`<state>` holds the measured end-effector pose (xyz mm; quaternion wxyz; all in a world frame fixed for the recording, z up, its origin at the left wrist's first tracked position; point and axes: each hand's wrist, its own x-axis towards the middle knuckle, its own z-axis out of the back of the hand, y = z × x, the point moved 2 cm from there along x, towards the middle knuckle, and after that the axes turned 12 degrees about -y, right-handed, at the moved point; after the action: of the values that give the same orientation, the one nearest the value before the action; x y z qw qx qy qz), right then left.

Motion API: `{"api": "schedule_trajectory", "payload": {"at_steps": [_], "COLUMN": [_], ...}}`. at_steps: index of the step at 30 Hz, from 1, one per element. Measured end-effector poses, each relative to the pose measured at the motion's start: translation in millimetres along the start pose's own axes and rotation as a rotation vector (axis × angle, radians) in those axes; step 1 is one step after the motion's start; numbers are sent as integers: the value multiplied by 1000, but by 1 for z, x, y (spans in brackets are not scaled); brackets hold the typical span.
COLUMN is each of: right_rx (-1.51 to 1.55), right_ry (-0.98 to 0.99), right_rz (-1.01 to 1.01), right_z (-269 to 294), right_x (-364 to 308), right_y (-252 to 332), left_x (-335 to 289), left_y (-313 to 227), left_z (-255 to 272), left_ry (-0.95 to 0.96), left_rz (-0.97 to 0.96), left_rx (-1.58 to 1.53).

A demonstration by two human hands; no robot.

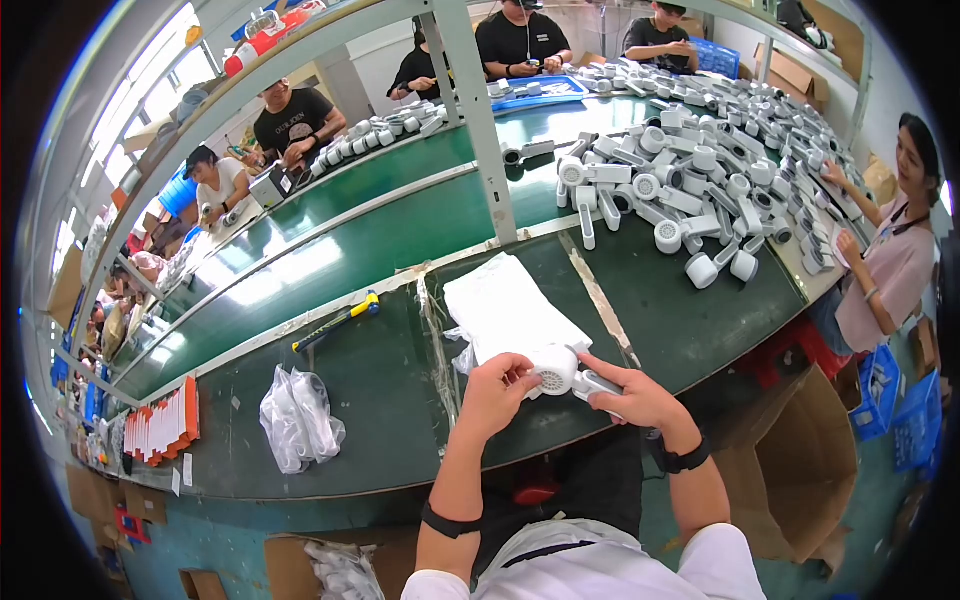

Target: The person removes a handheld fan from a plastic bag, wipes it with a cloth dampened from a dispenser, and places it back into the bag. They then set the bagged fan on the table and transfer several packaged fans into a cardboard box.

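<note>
Over the near edge of the dark green bench, I hold a white handheld fan (553, 370) with a round grille head and a grey handle. My right hand (642, 396) is wrapped round the handle. At the left rim of the fan's head, my left hand (492, 394) is closed, thumb and fingers pinched against it; whether it holds anything small there is hidden. Just beyond the fan, partly behind its head, lies a stack of white sheets or flat bags (510, 305).
A big heap of similar fans (690, 180) covers the bench's far right. Left lie a yellow-and-black hammer (337, 320), clear plastic bags (300, 420) and orange-edged cards (165, 425). A metal post (482, 130) rises ahead. A co-worker (890, 250) stands right, near a cardboard box (790, 460).
</note>
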<state>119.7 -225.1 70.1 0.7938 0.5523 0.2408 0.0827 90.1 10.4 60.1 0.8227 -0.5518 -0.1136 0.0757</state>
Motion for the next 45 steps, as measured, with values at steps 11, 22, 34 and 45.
{"api": "schedule_trajectory", "payload": {"at_steps": [11,22,34,45], "right_rx": [74,-24,-304,533], "right_ry": [-214,-401,-456,-517], "right_rz": [91,175,326,106], "right_z": [-28,-50,-59,-62], "right_x": [-7,-1,6,16], "right_y": [-5,-18,-5,-16], "left_x": [-21,-42,-43,-52], "left_y": [-23,-17,-20,-13], "left_z": [-13,-37,-42,-38], "left_ry": [-369,-365,-211,-217], "left_rz": [-535,-501,-714,-575], "left_rx": [172,57,27,-26]}}
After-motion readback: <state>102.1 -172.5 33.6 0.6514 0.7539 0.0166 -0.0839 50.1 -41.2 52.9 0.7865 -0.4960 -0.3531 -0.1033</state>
